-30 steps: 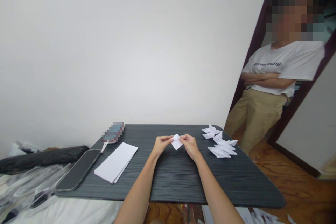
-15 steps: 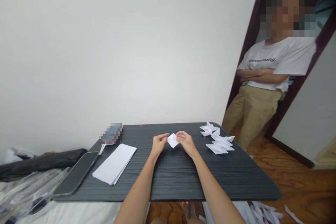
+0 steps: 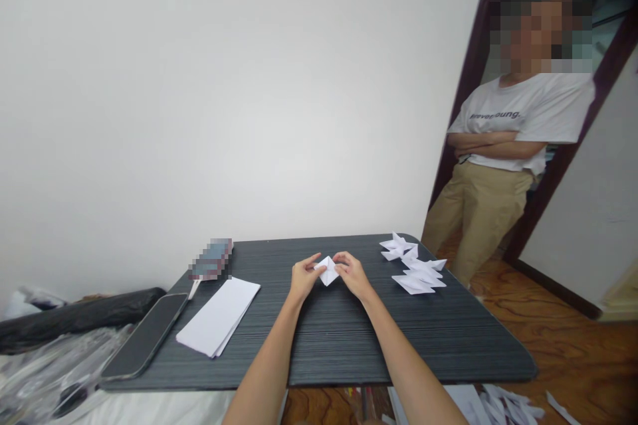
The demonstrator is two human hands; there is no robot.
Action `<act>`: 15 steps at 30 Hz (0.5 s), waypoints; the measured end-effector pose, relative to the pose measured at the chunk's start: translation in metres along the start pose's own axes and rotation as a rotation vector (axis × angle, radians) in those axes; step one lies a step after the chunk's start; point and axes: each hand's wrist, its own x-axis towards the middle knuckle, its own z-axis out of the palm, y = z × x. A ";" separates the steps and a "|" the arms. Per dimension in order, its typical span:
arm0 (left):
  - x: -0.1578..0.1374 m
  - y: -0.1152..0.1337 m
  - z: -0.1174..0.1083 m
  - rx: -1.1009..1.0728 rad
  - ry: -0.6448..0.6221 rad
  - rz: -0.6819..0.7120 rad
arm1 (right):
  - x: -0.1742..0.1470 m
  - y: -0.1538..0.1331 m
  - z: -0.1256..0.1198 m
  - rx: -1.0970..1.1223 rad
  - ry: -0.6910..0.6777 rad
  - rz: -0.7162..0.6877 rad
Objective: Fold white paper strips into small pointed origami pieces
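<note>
Between my hands, a small white folded paper (image 3: 327, 271) in a diamond shape is held just above the dark table (image 3: 339, 345). My left hand (image 3: 305, 276) pinches its left corner, thumb on the near face. On the opposite corner my right hand (image 3: 351, 272) has its thumb and fingers closed. A crease runs down the paper's middle. Several pointed folded paper shapes (image 3: 419, 275) lie to the right of my right hand. Over on the left rests a stack of white paper sheets (image 3: 219, 315).
A phone (image 3: 147, 335) lies at the table's left edge, with a blurred-out object (image 3: 213, 259) behind it. Clear plastic wrapping (image 3: 64, 362) is left of the table. Paper strips (image 3: 508, 405) lie below at right. A person (image 3: 498, 179) stands by the doorway with arms crossed.
My left thumb has moved inward onto the folded paper's face, and its left corner now looks more covered. The view has shifted slightly.
</note>
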 end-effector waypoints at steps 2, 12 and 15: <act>0.000 0.001 0.000 -0.017 0.006 -0.012 | 0.000 0.001 0.001 -0.010 -0.012 -0.010; 0.002 0.000 -0.005 -0.240 0.139 -0.212 | -0.005 0.000 -0.001 -0.229 -0.101 -0.098; 0.001 0.000 -0.003 -0.304 0.082 -0.240 | -0.007 -0.002 0.001 -0.424 -0.133 -0.181</act>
